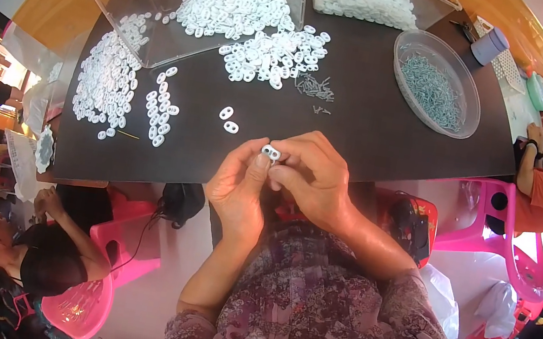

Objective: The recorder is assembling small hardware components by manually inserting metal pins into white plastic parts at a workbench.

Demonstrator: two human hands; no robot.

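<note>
A small white oval plastic piece with two dark holes (275,152) is held up at the table's near edge. My left hand (240,189) pinches it between thumb and fingertips. From the other side my right hand (316,177) closes on the same piece; whether its fingers also hold a screw is hidden. Just beyond, two loose white two-hole pieces (228,119) lie on the dark table (183,145). A small pile of grey screws (315,87) rests farther off, beside a heap of white pieces (273,56).
A round clear tub of screws (467,124) stands at the right. Clear bins (153,64) with white pieces are at the back. More pieces (106,83) are heaped at the left. A grey cylinder (490,46) stands far right. People sit on pink chairs (109,232) at both sides.
</note>
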